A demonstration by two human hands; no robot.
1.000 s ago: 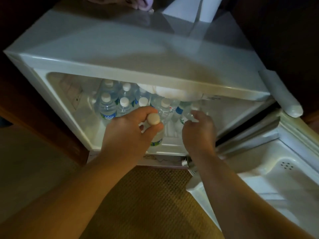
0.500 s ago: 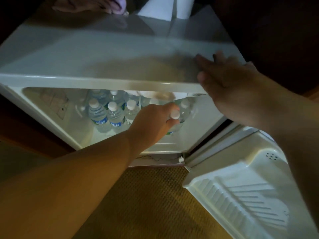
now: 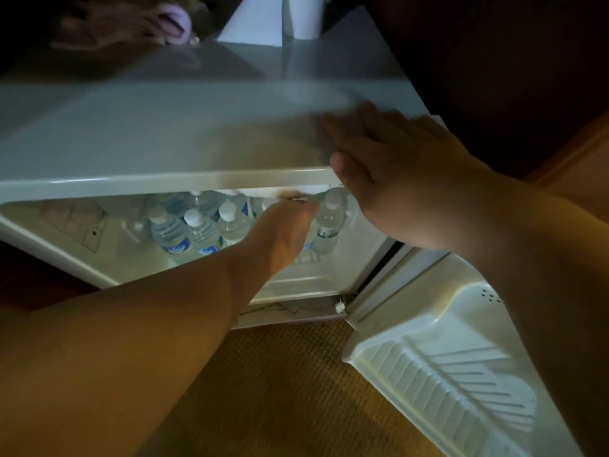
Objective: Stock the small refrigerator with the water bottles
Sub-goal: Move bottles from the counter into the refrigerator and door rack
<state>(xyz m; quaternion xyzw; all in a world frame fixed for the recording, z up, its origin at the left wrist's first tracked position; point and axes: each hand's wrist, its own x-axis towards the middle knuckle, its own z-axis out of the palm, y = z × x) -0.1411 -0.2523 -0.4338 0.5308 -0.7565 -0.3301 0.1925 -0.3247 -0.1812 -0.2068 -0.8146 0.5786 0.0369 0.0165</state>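
Observation:
The small white refrigerator [image 3: 184, 136] stands open below me. Several clear water bottles with white caps [image 3: 201, 230] stand upright inside, and one more bottle [image 3: 330, 216] stands at the right wall. My left hand [image 3: 283, 230] reaches deep into the compartment between them, its fingers curled round a bottle that it mostly hides; only a bit of blue label shows under the palm. My right hand [image 3: 389, 166] lies flat on the front right corner of the refrigerator's top, fingers spread, holding nothing.
The refrigerator door [image 3: 448, 374] hangs open at the lower right, its ribbed inner shelf facing up. Brown woven carpet [image 3: 280, 397] covers the floor in front. Another person's hand [image 3: 131, 24] rests at the top's far left edge, beside a white folded card [image 3: 260, 21].
My right hand left the compartment and came to rest on the refrigerator's top. My left hand pushed its bottle further back inside, so the cap is now hidden.

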